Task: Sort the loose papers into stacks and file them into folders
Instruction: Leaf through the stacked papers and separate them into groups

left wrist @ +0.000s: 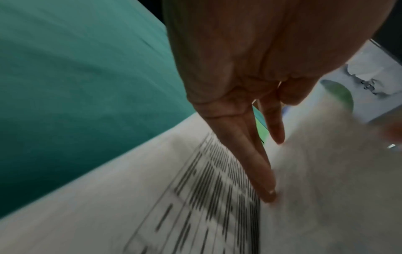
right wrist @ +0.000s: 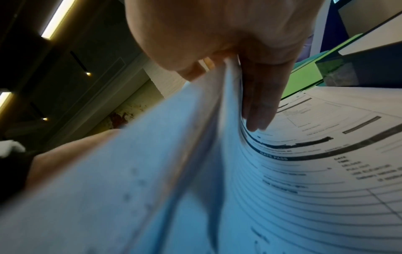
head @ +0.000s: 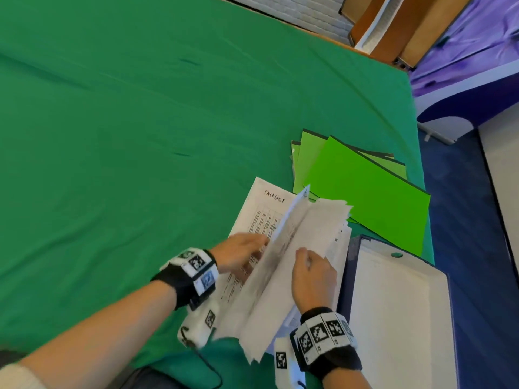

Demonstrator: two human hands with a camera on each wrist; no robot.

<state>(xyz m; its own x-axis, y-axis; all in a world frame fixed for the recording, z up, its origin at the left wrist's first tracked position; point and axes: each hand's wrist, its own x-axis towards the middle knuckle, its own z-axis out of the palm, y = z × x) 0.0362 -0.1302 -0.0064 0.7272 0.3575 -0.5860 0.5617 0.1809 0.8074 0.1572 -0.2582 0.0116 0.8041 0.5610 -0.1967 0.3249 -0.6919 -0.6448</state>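
A bundle of white printed papers (head: 283, 265) is lifted and bent up on edge above the green table. My right hand (head: 311, 273) grips this bundle, thumb on one side and fingers (right wrist: 259, 110) on the other. A form headed "gate pass" (right wrist: 315, 168) curves away below them. My left hand (head: 241, 251) lies with straight fingers (left wrist: 259, 175) on a flat sheet of printed columns (left wrist: 195, 197) headed "tasklist" (head: 258, 209), touching the lifted bundle's left face. Bright green folders (head: 365, 189) lie fanned just beyond the papers.
A dark blue box file (head: 398, 313) lies open at the right, white inside, close to the table's right edge. The green cloth (head: 140, 136) covers the table to the left and far side. Brown boards (head: 393, 26) lean beyond the far corner.
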